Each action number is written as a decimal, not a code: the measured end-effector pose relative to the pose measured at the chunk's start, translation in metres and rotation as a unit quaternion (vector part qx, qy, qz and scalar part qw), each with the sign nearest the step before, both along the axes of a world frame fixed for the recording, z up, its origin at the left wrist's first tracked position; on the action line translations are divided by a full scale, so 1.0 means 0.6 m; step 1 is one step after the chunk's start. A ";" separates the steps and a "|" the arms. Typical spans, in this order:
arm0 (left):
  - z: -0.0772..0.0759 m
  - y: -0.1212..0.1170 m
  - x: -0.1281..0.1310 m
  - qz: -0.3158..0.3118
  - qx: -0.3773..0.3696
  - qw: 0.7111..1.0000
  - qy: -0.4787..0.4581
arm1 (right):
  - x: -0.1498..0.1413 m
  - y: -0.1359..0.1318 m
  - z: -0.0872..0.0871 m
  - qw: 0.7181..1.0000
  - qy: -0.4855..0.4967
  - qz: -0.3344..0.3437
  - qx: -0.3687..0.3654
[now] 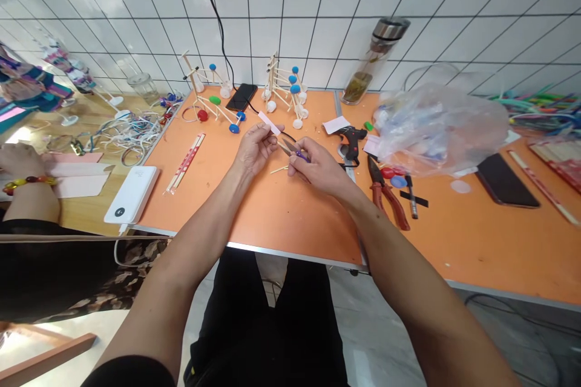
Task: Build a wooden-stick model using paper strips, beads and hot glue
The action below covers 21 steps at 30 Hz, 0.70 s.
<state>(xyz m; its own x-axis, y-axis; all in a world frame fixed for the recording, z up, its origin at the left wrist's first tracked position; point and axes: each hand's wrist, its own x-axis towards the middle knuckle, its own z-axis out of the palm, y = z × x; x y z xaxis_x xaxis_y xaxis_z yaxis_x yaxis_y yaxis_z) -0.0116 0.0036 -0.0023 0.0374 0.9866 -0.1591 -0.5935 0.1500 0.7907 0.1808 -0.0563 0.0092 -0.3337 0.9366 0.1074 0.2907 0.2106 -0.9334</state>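
My left hand pinches a strip of pale pink paper between thumb and fingers, above the orange tabletop. My right hand grips small scissors with purple handles. Their open metal blades point left toward my left hand's fingertips, close to the paper but not visibly cutting it. A thin wooden stick shows below the blades, partly hidden behind my right hand. Whether either hand also holds the stick, I cannot tell.
Wooden stick models with coloured balls and a black phone stand beyond my hands. To the right lie a glue gun, red-handled pliers and a plastic bag. A person's hand wearing a beaded bracelet rests at far left.
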 end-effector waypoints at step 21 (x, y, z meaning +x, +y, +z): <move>-0.008 -0.003 0.005 -0.019 0.033 0.999 -0.006 | -0.011 -0.004 -0.009 0.982 0.148 -0.002 -0.117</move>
<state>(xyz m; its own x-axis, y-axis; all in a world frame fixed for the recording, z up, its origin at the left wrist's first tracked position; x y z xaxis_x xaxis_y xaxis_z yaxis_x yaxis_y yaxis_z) -0.0089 0.0020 -0.0072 0.0765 0.9928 -0.0925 -0.5975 0.1200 0.7929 0.1744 -0.0585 0.0041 -0.3165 0.9484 -0.0199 0.0004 -0.0208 -0.9998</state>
